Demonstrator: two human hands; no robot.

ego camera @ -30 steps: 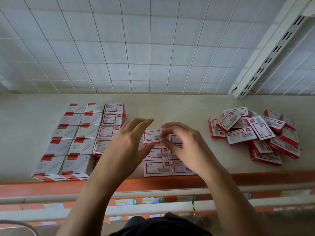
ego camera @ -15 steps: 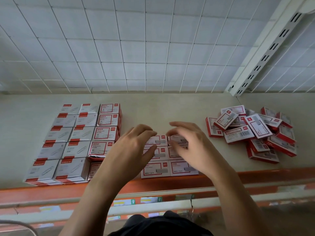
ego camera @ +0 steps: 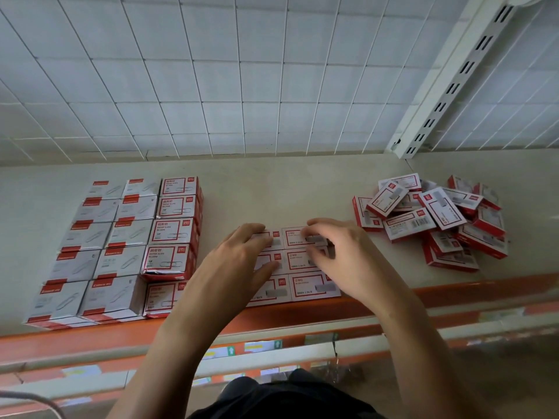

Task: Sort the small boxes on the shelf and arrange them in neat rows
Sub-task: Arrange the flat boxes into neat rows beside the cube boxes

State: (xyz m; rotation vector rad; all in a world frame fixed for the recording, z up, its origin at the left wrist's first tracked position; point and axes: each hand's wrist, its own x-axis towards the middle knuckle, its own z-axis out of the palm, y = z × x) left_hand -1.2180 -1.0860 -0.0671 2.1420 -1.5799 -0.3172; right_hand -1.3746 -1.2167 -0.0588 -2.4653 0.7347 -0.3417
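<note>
A beige shelf is seen from above, bounded at 12 o'clock by a white wire grid back panel and at 6 o'clock by an orange front lip. A white slotted upright is seen rising at 2 o'clock.

Open room is left in a bare strip along the back edge. Bare gaps are also seen on either side of the hands.

At 9 o'clock from the hands, a block of paper-clip boxes is packed edge to edge in three columns of five. Its near row is set just behind the lip.

At the centre, a small grid of flat red-and-white boxes is laid two wide and three deep, the boxes touching. Its near row is set against the lip.

The left hand is laid on the left column with its fingers nearly straight and apart, and nothing is gripped. The right hand is arched over the right column. Its fingertips are set on the far box and its thumb on the middle one, and no box is wrapped by the fingers.

At 3 o'clock, well apart from the grid, a loose pile of the same flat boxes is heaped at mixed angles, some tilted and some overlapping. All boxes are closed, so their contents cannot be seen.
</note>
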